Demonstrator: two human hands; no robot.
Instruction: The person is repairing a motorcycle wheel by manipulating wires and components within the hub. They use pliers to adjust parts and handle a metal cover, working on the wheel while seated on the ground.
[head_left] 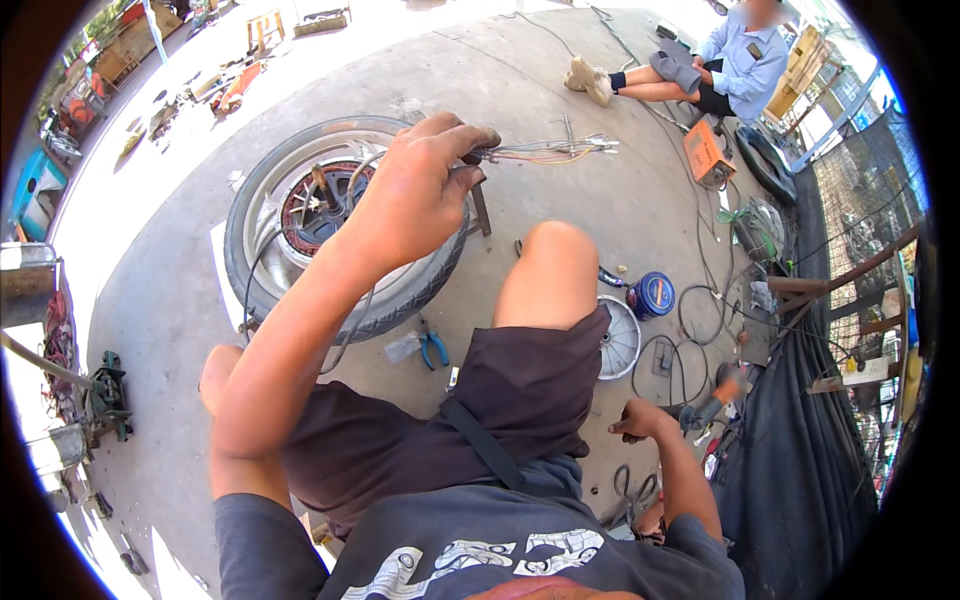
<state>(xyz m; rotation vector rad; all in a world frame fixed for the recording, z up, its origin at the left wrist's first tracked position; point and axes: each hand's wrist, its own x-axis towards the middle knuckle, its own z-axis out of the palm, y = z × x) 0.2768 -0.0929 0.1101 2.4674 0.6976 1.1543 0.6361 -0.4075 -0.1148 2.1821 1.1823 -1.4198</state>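
My left hand [425,185] is raised over a motor wheel [262,205] lying on its side, its fingers closed round a bundle of wires [545,153]. Bared and tipped ends fan out to the right of the fingers. A grey cable [362,180] hangs from the hand side toward the wheel's hub [325,212], where reddish windings show; my forearm covers part of the wheel. At the lower right, my right hand [642,420] is closed with fingers curled, and no object shows in it. Nearest to it is a dark power tool with an orange end [715,402].
Blue-handled pliers [433,348] lie by the tyre. Right of my knee are a round metal cover [620,338] and a blue tub [652,295]. Cables loop across the floor toward an orange machine [708,155]. Another person [745,65] sits at the far right, holding grey cloth.
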